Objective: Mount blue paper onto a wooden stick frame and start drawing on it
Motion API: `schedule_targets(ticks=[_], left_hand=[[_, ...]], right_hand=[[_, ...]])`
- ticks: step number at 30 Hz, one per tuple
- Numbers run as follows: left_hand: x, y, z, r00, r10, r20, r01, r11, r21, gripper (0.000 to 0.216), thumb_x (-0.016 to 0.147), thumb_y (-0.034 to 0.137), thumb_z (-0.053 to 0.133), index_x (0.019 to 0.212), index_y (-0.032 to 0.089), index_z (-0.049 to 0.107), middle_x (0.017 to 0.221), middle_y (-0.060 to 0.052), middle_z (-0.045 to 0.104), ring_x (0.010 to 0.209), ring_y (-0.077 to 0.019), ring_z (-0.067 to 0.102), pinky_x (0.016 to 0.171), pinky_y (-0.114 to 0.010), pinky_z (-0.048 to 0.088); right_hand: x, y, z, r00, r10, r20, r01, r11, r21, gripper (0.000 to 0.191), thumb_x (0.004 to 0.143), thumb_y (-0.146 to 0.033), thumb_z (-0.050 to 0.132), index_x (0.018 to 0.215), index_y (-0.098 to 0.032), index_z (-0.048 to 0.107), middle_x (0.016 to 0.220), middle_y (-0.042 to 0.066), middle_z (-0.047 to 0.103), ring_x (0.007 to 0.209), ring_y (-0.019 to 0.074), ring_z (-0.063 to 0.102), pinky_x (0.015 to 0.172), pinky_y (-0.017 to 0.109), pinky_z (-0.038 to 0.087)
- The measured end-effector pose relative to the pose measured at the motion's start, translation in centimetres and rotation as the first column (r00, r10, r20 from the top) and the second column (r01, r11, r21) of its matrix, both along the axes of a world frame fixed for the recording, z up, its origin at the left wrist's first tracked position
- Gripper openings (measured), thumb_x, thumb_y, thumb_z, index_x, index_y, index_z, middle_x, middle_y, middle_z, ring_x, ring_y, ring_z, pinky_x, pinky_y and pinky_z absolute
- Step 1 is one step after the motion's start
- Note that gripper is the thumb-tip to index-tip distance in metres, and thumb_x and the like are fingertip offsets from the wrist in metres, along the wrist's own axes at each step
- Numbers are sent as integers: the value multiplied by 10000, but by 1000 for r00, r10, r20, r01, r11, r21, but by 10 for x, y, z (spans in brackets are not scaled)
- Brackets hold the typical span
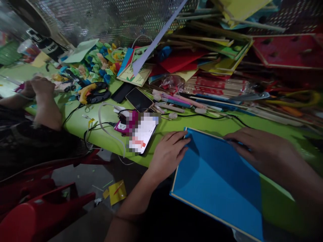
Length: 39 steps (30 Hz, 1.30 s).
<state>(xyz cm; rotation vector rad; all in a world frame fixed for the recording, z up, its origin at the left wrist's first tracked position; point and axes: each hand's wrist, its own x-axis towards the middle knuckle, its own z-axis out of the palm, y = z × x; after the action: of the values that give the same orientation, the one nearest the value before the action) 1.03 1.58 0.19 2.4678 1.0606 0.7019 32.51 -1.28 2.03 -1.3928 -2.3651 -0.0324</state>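
A flat blue paper panel [219,181], edged with thin pale wooden sticks, lies tilted over the front of the green table. My left hand [171,151] grips its left side near the upper corner, fingertips over the stick edge. Along the far edge, my right hand [252,144] has curled fingers closed on the panel's border. Beneath those fingers shows a narrow dark-blue strip that I cannot make out. A shadow falls across the blue surface. To the left of my left hand lies a phone with a lit screen [143,134], partly blurred out.
Pens [176,99], a dark phone [139,99] and a yellow-black glue gun [92,93] lie on the green table [106,136]. Coloured paper and sticks [184,60] are heaped behind. Cables cross the surface. A co-worker's hands [40,85] are at left, above a red chair [27,215].
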Motion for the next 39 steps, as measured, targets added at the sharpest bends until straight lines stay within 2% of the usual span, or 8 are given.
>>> schedule_targets(ticks=[12, 19, 24, 35, 39], left_hand=[[-1, 1, -2, 1000, -12, -22, 12, 1000, 20, 249, 1117, 216, 607, 1326, 223, 743, 1471, -87, 745, 1365, -274, 696, 1152, -510, 587], [-1, 0, 0, 1000, -5, 2, 5, 1000, 22, 251, 1114, 204, 609, 1328, 216, 740, 1474, -88, 744, 1360, -283, 693, 1146, -502, 590], [-2, 0, 1, 1000, -9, -16, 9, 1000, 6, 275, 1115, 191, 597, 1350, 221, 736, 1507, -84, 725, 1373, -284, 681, 1170, -516, 570], [-3, 2, 4, 1000, -12, -27, 13, 1000, 18, 288, 1113, 185, 599, 1366, 222, 731, 1509, -81, 724, 1366, -287, 675, 1164, -510, 566], [-4, 4, 4, 999, -25, -41, 26, 999, 20, 289, 1108, 190, 610, 1366, 223, 737, 1500, -79, 731, 1347, -290, 683, 1165, -514, 569]], right_hand=[[-1, 2, -6, 999, 52, 15, -52, 999, 4, 199, 1111, -268, 535, 1122, -225, 729, 1006, 82, 803, 850, 242, 771, 727, 384, 557], [-1, 0, -11, 1000, 1, 5, 0, 998, -64, 230, 1105, -295, 535, 1112, -227, 755, 1021, 83, 801, 870, 251, 760, 758, 397, 558], [-4, 0, -8, 1000, -18, 20, 20, 995, -96, 240, 1098, -278, 542, 1103, -209, 772, 1021, 95, 798, 890, 249, 753, 767, 383, 547], [-8, 2, -2, 997, -18, 75, 23, 998, -63, 295, 1119, -264, 491, 1067, -198, 773, 998, 98, 796, 844, 234, 738, 696, 360, 472], [-3, 2, 8, 996, -78, 33, 80, 995, -66, 305, 1121, -301, 486, 1076, -211, 775, 1026, 97, 813, 874, 241, 757, 711, 354, 493]])
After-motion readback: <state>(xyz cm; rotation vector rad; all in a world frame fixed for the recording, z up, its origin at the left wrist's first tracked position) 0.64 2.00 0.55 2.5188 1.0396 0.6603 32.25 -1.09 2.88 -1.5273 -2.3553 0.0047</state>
